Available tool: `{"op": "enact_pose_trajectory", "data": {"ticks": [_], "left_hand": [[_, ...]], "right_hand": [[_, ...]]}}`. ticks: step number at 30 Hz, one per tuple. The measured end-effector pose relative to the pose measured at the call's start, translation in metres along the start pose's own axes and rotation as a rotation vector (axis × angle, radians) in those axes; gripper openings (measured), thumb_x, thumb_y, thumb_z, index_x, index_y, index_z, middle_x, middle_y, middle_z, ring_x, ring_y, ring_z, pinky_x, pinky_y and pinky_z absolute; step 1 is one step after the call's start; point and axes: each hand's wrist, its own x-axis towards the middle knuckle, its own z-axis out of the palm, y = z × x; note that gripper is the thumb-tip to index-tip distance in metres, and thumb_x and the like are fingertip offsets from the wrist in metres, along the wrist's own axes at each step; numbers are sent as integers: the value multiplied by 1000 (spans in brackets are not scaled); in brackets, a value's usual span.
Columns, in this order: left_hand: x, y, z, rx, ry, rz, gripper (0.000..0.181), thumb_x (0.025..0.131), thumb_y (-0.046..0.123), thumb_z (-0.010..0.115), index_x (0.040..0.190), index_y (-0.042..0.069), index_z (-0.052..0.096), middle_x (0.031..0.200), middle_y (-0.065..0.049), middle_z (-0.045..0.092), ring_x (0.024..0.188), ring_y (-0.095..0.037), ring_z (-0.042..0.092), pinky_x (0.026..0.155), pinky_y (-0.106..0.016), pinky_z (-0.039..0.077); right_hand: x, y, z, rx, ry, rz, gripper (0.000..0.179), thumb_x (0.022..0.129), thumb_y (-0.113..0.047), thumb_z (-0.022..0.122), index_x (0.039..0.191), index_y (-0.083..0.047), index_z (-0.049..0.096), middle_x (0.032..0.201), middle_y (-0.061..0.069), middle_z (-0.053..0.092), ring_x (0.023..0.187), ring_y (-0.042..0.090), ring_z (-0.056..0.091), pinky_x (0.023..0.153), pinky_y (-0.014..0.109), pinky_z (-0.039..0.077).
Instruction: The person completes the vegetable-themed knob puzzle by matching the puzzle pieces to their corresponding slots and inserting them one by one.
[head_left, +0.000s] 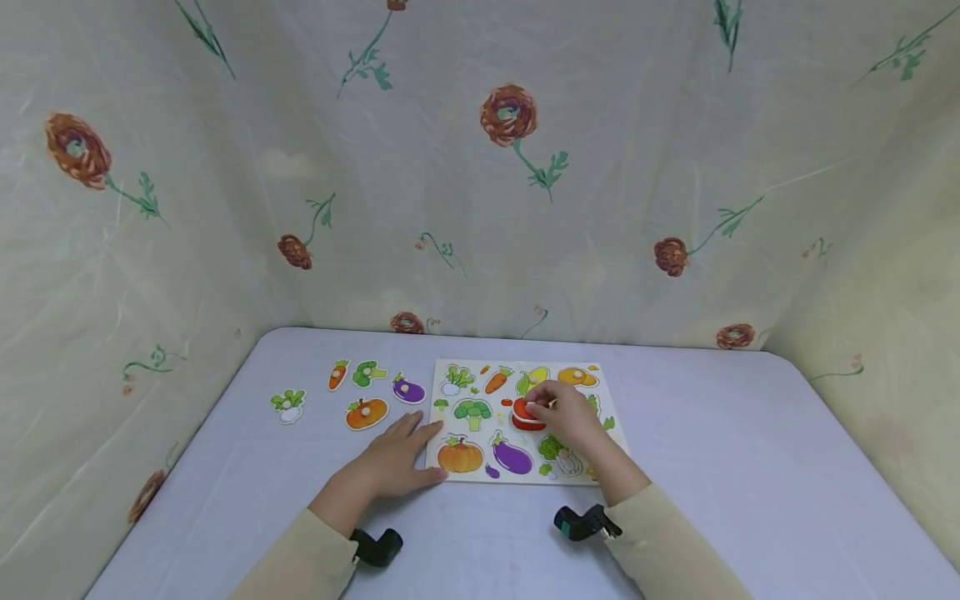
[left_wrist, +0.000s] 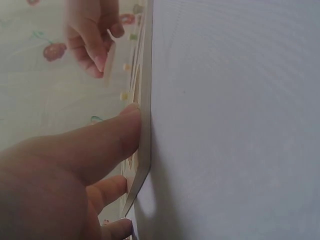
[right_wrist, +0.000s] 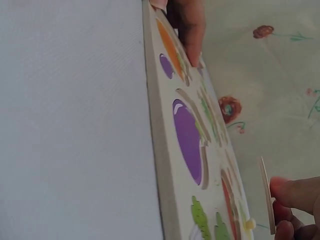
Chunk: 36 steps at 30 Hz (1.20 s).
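Observation:
My right hand (head_left: 570, 412) pinches a thin red tomato piece (head_left: 525, 413) between thumb and fingertips, over the middle right of a white vegetable puzzle board (head_left: 487, 433). The right wrist view shows this piece (right_wrist: 266, 195) edge-on, apart from the board surface. My left hand (head_left: 401, 458) rests at the board's left edge with its fingers spread. In the left wrist view, the left thumb (left_wrist: 107, 142) lies against the board's side. Purple eggplant (right_wrist: 187, 142) and orange pumpkin (head_left: 460, 457) pictures lie in shaped recesses.
Left of the board lie several loose pieces: a carrot (head_left: 338, 375), a broccoli (head_left: 367, 373), an eggplant (head_left: 408, 388), a pumpkin (head_left: 367, 414) and a white turnip (head_left: 288, 407). A white cloth covers the table (head_left: 720, 467). Flowered curtains (head_left: 600, 233) hang around it.

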Motion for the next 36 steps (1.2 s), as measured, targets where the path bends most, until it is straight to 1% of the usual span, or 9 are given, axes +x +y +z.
{"op": "enact_pose_trajectory", "data": {"ticks": [3,12,17,23,36], "left_hand": [[0,0,0,-1,-2,-2,76,87,50,70,152,23,41,165,-12,24,154,-34,20,119,-61,28],[2,-1,0,12,-2,6,77,87,51,69,153,24,40,165,-12,24,154,-34,21,119,-61,29],[2,-1,-1,8,2,2,77,86,51,70,152,24,41,165,-11,24,154,-34,21,118,-62,29],[3,-2,0,2,7,3,77,86,51,71,152,24,41,165,-12,25,153,-35,21,118,-62,29],[2,-1,0,-11,-11,-1,77,87,50,70,153,25,40,166,-12,23,154,-35,19,119,-62,27]], "right_hand": [[2,2,4,-20,-5,6,10,95,-18,68,102,-12,69,91,4,61,82,18,52,66,25,41],[8,7,11,-29,-31,53,9,95,-19,68,101,-13,70,89,3,61,76,17,52,63,25,41],[9,8,13,-41,-25,52,9,94,-19,68,101,-12,70,90,3,63,77,17,53,64,25,41],[10,8,15,-42,-27,81,9,94,-19,68,101,-13,69,90,3,62,78,17,53,64,25,42],[9,11,16,-39,-31,62,9,94,-18,68,100,-12,70,88,3,62,77,17,53,64,25,42]]}}
